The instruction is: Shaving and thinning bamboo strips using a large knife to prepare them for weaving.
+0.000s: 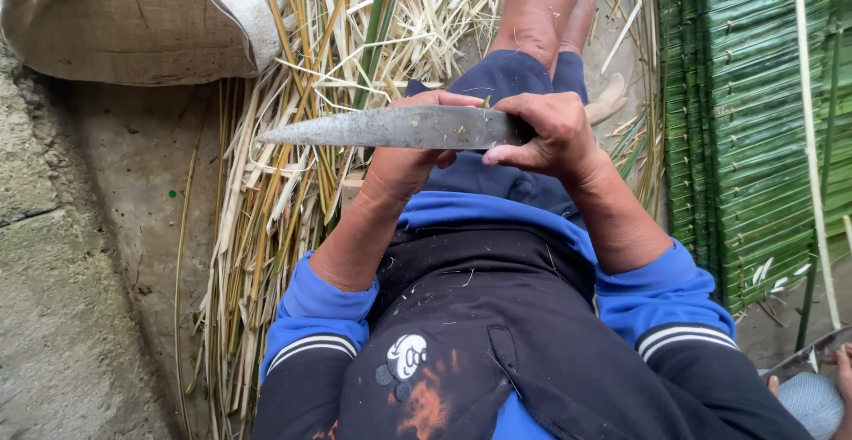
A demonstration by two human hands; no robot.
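My right hand [552, 134] grips the handle end of a long grey knife [390, 126] whose blade points left across my lap. My left hand [410, 147] sits behind the blade, fingers curled over its upper edge near a thin green sliver that I can barely make out. Both forearms come out of blue sleeves with black, white-striped cuffs. My legs in dark blue shorts stretch away above the hands.
Dry yellow strips and green stalks [293, 165] litter the concrete floor on the left. A sack [133, 23] lies at the top left. Stacked green woven leaf panels [754, 138] stand on the right. Another person's hand with a blade [821, 360] shows at the bottom right.
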